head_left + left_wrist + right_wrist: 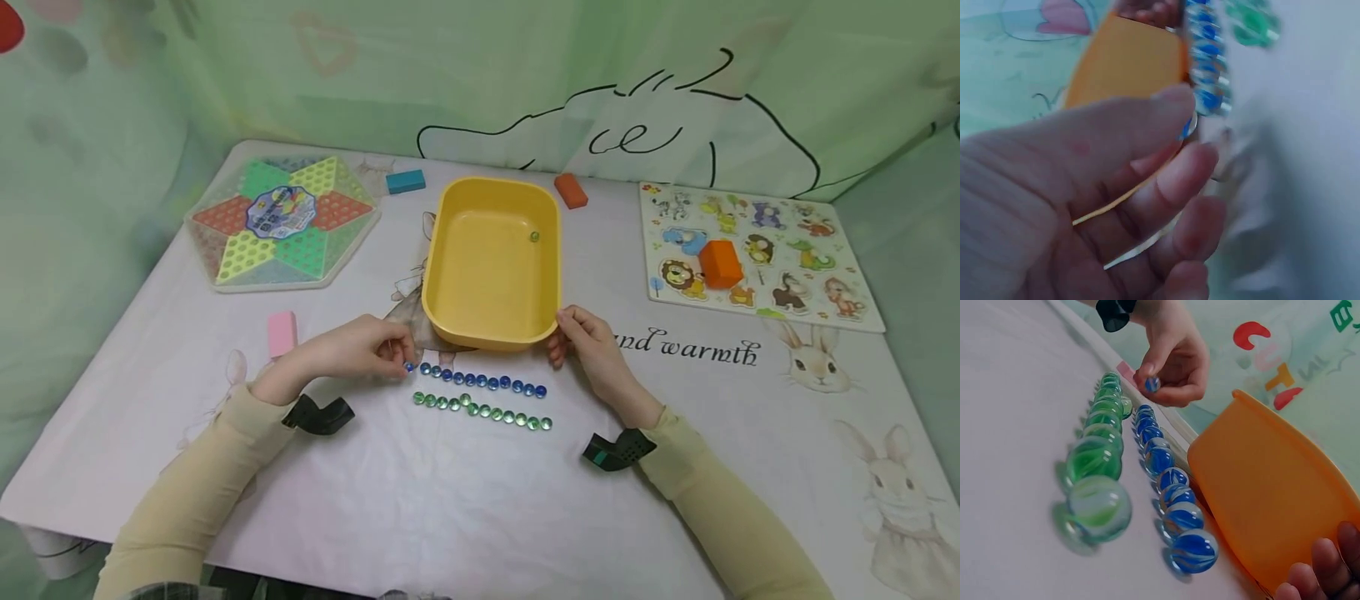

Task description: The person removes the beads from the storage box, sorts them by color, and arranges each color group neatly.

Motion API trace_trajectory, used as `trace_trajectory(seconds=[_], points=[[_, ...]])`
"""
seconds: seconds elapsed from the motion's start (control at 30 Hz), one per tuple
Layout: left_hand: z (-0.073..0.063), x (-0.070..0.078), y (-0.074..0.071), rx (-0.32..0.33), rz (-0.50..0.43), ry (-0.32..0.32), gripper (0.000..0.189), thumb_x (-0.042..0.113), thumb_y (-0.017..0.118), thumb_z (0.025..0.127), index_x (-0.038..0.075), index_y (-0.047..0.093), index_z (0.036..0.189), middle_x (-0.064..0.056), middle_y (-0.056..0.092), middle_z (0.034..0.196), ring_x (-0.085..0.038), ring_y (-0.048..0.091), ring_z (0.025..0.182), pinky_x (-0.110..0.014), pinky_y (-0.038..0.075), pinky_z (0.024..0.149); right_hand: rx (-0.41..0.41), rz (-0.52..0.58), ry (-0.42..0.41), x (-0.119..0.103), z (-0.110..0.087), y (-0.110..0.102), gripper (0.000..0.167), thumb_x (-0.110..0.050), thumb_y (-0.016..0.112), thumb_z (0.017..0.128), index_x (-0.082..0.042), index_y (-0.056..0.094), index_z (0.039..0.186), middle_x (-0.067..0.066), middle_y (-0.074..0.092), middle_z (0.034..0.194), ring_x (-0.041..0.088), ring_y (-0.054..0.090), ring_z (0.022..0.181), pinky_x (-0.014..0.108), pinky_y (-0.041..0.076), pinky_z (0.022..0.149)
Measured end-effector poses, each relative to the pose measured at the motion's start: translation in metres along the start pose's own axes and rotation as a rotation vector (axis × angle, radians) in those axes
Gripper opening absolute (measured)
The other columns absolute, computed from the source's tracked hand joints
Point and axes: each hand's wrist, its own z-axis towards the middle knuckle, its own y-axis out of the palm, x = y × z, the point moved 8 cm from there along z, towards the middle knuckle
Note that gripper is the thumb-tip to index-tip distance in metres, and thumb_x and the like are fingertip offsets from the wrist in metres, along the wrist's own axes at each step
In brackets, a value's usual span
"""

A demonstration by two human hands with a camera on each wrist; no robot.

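Observation:
My left hand [363, 348] pinches a blue marble [1152, 384] between thumb and fingertips, at the left end of a row of blue marbles [482, 380]. Nearer to me, a row of green marbles [497, 413] runs alongside, with one marble out of line. Behind the rows stands a yellow plastic tub [480, 275], and a single green marble [534, 237] lies inside it. My right hand [596, 354] grips the tub's near right corner, thumb at the rim and fingers against the outer wall. In the left wrist view, the fingers mostly hide the pinched marble.
At the back left lies a hexagonal Chinese checkers board [285, 223]. An animal puzzle board [757, 250] with an orange block [721, 264] on it is at the right. A blue block [406, 182], a red-orange block [571, 191] and a pink block [282, 333] surround the tub.

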Motion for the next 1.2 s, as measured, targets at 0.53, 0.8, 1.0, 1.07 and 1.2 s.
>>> trace_trajectory(seconds=[0.53,0.8,1.0,1.07,1.2], points=[[0.007,-0.006,0.0,0.103,0.083,-0.074,0.016,0.014,0.071,0.078,0.012,0.061,0.091,0.003,0.054,0.067,-0.009,0.046,0.061,-0.025,0.039,0.062,0.003,-0.002,0.008,-0.001,0.0,0.001,0.027,-0.027,0.041,0.099,-0.011,0.051,0.079,-0.004,0.055,0.069,0.008,0.052,0.057,0.02,0.047,0.054],[0.008,0.049,0.023,0.12,0.269,0.014,0.021,0.022,0.067,0.083,0.013,0.066,0.102,0.009,0.044,0.057,-0.004,0.04,0.054,-0.02,0.035,0.052,0.005,-0.01,0.004,-0.004,0.001,-0.001,0.027,-0.026,0.041,0.099,-0.011,0.051,0.08,-0.004,0.055,0.07,0.008,0.052,0.057,0.02,0.047,0.054],[0.014,0.056,0.051,0.022,0.399,-0.042,0.03,0.026,0.066,0.084,0.015,0.064,0.112,0.008,0.05,0.059,-0.007,0.047,0.058,-0.025,0.042,0.052,0.002,-0.003,0.013,-0.004,0.0,0.001,0.026,-0.026,0.04,0.099,-0.012,0.051,0.08,-0.003,0.055,0.07,0.008,0.052,0.058,0.02,0.047,0.054],[0.014,0.057,0.054,0.02,0.415,-0.033,0.028,0.026,0.066,0.084,0.015,0.064,0.109,0.006,0.059,0.066,-0.009,0.053,0.063,-0.03,0.046,0.056,0.0,-0.003,0.014,-0.003,0.0,0.001,0.026,-0.027,0.04,0.099,-0.012,0.051,0.08,-0.003,0.055,0.07,0.008,0.052,0.058,0.02,0.047,0.054],[0.014,0.058,0.055,0.029,0.426,-0.019,0.024,0.025,0.068,0.082,0.016,0.065,0.104,0.002,0.067,0.082,-0.011,0.058,0.07,-0.031,0.048,0.058,0.003,0.002,0.016,-0.002,0.0,0.001,0.027,-0.027,0.041,0.099,-0.012,0.052,0.08,-0.003,0.055,0.07,0.008,0.052,0.058,0.02,0.047,0.054]])
